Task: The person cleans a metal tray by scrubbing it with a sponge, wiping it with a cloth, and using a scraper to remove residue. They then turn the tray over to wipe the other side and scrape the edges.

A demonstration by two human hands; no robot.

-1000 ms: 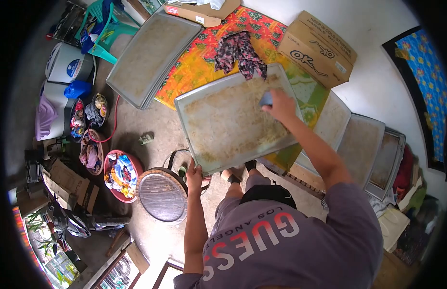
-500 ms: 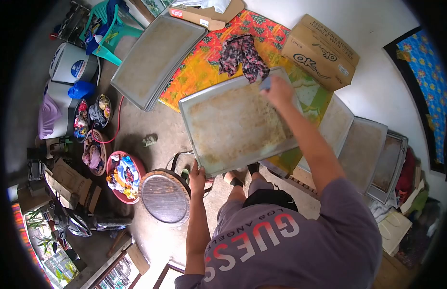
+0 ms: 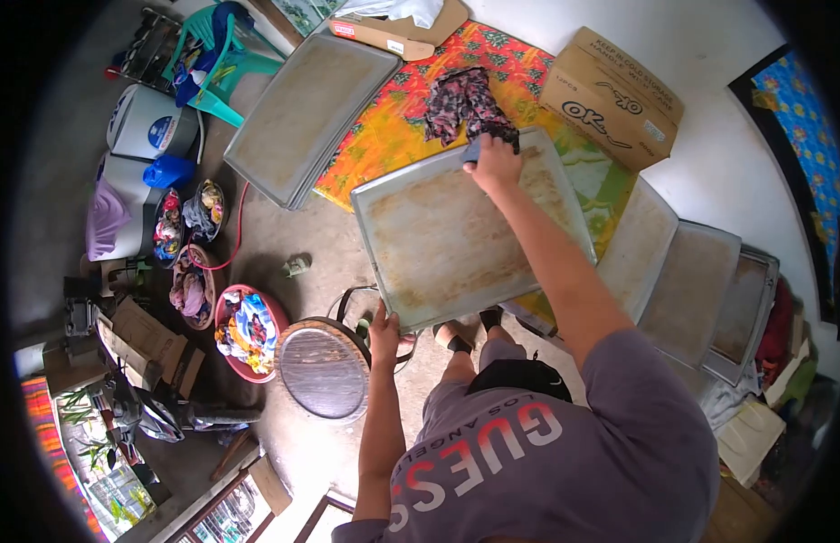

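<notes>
A large metal baking tray (image 3: 465,235) with brown stains spans the middle of the view, its far part over a patterned cloth. My left hand (image 3: 384,335) grips the near left corner of this tray. On the tray's far side, my right hand (image 3: 496,166) is closed around a small grey-blue pad (image 3: 475,149), pressed close to the surface. Just beyond that hand lies a crumpled pink-and-black cloth (image 3: 465,104), which overlaps the tray's far rim in this view.
Stacked trays (image 3: 311,113) lie on the far left of the table cloth (image 3: 519,54); more trays (image 3: 682,290) lean at the right. A cardboard box (image 3: 610,100) stands at the back. A round stool (image 3: 325,371) and a red laundry basin (image 3: 273,312) sit on the left floor.
My right hand has slid left along the tray's far side with the pad. My left hand keeps its grip on the corner. The whole view has shifted slightly.
</notes>
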